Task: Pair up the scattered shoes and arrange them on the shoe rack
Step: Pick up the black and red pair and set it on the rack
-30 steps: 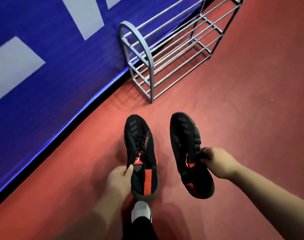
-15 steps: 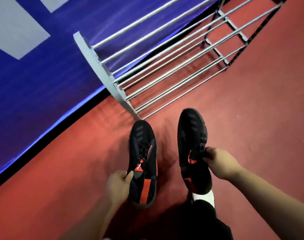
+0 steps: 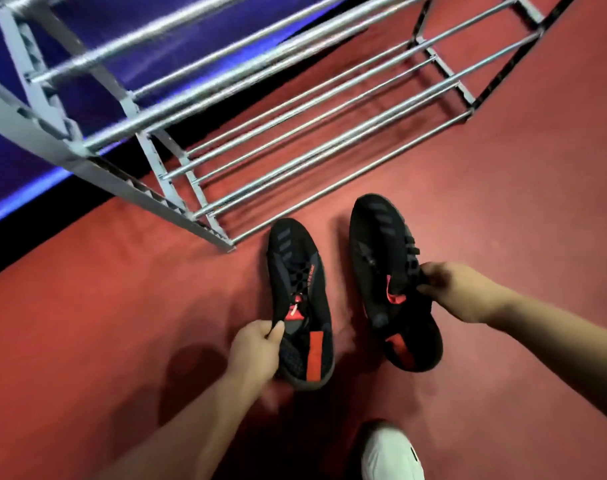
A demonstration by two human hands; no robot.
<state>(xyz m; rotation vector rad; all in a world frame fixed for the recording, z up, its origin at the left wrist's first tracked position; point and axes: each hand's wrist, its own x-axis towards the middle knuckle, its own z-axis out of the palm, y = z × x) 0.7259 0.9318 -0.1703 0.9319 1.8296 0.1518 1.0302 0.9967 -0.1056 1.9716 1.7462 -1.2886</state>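
Down around 6 o'clock, the left hand [image 3: 257,348] pinches one black sneaker [image 3: 295,268] by its collar and the right hand [image 3: 463,292] grips the other sneaker [image 3: 376,244]. Toes are aimed at the shoe rack [image 3: 295,133] at 12, I'd guess so they go in as a pair. The rack's corner post [image 3: 222,241] sits near the left toe, so that could snag.

Two black-and-red shoes [image 3: 300,299] [image 3: 390,282] held toes-forward, side by side, before the metal shoe rack [image 3: 246,109].
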